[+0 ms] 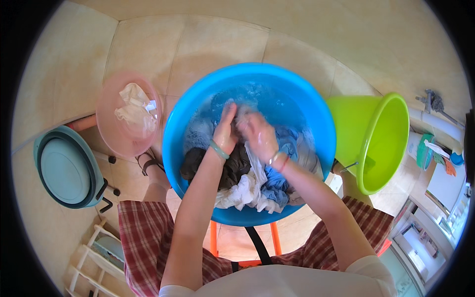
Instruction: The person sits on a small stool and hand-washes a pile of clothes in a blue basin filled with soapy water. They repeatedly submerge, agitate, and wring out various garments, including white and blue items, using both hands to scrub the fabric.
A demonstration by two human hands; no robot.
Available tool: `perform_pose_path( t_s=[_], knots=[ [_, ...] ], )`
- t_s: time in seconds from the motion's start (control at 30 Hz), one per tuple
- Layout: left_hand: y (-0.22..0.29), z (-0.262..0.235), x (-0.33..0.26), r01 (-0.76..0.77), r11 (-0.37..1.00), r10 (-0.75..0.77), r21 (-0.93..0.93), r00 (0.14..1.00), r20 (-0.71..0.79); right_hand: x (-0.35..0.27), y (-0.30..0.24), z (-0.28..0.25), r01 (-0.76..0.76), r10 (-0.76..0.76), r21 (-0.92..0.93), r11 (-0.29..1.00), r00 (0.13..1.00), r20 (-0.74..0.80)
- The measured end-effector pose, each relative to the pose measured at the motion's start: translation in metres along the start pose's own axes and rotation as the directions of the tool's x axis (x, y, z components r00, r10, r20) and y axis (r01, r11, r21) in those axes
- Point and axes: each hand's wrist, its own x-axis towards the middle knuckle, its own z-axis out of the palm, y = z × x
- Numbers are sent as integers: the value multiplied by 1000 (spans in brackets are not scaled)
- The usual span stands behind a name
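Left hand (225,129) and right hand (258,134), fingers curled shut, grip a wet pale garment (243,117) between them, above the centre of the blue basin (173,123), over soaking clothes.

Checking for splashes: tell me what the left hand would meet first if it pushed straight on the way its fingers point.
Probably the soapy water just past its fingertips, then the far wall of the blue basin. The left hand points away from the person; depth is unclear.
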Motion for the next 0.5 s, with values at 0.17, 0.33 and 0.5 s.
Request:
perform_pose_path(
  t_s=[0.17,0.33,0.5],
  knots=[
    [-6,19,-1,106,994,-95,-21,950,297,-57,-86,-23,378,-365,-109,920,923,119],
    [-35,14,-5,35,976,-68,213,987,149,-37,-92,-21,358,-374,-167,919,924,-76],
    [-47,55,-28,-71,969,20,-238,978,-207,15,2,-23,126,-162,-370,921,985,-66]
  ],
)
